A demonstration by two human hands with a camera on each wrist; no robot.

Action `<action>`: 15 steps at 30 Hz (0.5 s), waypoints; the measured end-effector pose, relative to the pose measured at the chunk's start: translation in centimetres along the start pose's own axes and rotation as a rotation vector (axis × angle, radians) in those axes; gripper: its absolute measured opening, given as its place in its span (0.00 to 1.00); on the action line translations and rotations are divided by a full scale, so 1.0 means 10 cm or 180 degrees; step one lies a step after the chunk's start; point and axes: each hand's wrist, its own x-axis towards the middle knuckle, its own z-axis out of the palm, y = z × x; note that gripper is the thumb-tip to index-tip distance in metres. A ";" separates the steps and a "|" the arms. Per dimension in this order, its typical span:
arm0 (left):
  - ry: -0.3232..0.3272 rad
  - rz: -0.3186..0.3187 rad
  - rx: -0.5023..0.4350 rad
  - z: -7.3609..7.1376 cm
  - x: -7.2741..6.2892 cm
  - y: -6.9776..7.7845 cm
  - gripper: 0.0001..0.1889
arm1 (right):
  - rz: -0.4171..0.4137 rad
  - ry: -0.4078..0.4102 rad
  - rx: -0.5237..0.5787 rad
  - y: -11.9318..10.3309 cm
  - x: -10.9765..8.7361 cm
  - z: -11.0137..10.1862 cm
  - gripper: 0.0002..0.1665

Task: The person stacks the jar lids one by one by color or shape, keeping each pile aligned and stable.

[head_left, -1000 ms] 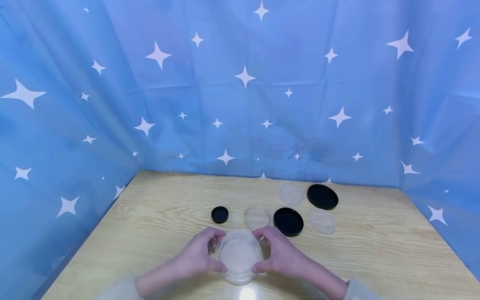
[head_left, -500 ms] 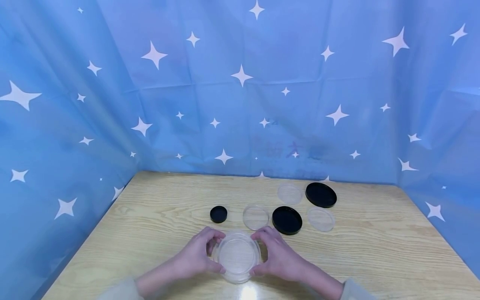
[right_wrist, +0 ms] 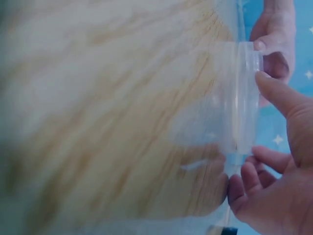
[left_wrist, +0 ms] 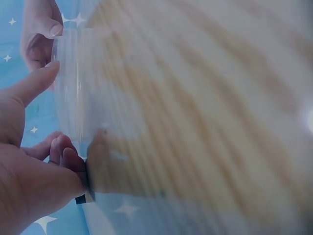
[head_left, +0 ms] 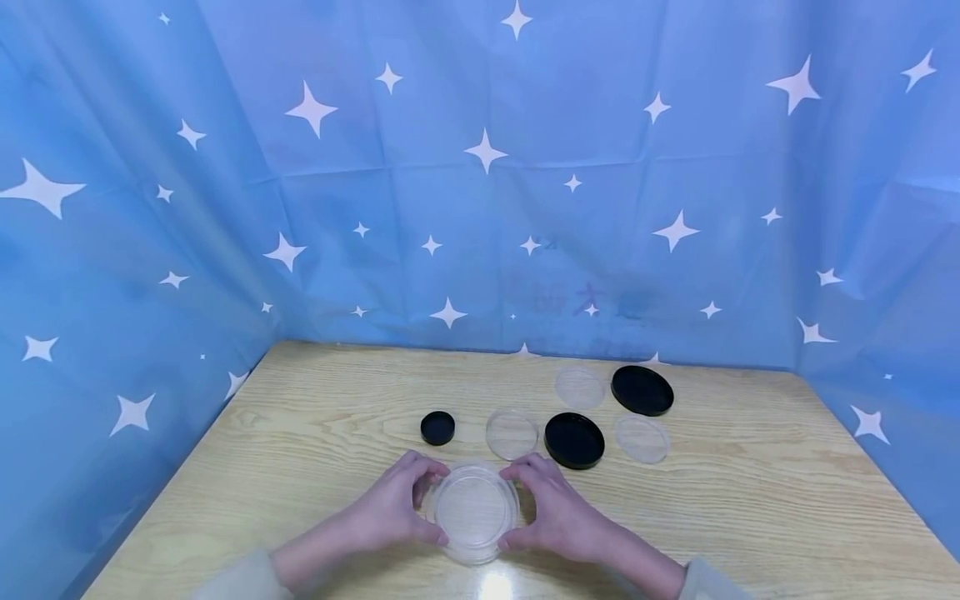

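Near the table's front edge stands a round clear plastic dish (head_left: 476,508), like a petri dish, with several rims stacked one on another. My left hand (head_left: 393,507) grips its left side, thumb at the near edge and index finger at the far edge. On the other side my right hand (head_left: 553,512) holds it the same way. Seen edge-on in the left wrist view, the clear dish (left_wrist: 71,98) sits low on the wood between both thumbs. The right wrist view shows the stacked rims of the dish (right_wrist: 244,103), with the other right fingers loosely curled below.
Behind the hands lie a small black round dish (head_left: 437,428), a clear disc (head_left: 512,434), a larger black dish (head_left: 574,441) and another clear disc (head_left: 642,439). Further back are a third clear disc (head_left: 580,388) and a second large black dish (head_left: 642,391). A blue star-patterned curtain (head_left: 480,208) encloses the table.
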 end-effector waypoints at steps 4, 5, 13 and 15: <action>-0.0012 0.0023 -0.0081 -0.02 0.00 -0.01 0.41 | -0.0022 -0.0019 0.0028 0.00 -0.01 -0.02 0.44; -0.0011 0.0030 -0.0117 -0.02 0.00 -0.01 0.41 | -0.0023 -0.0012 0.0055 0.00 -0.01 -0.03 0.44; -0.0092 -0.0017 -0.0710 -0.06 0.00 -0.02 0.42 | 0.0056 0.0068 0.0260 0.01 -0.04 -0.12 0.44; -0.0097 -0.0039 -0.0807 -0.07 0.01 -0.03 0.42 | 0.0057 0.0044 0.0275 0.01 -0.04 -0.13 0.44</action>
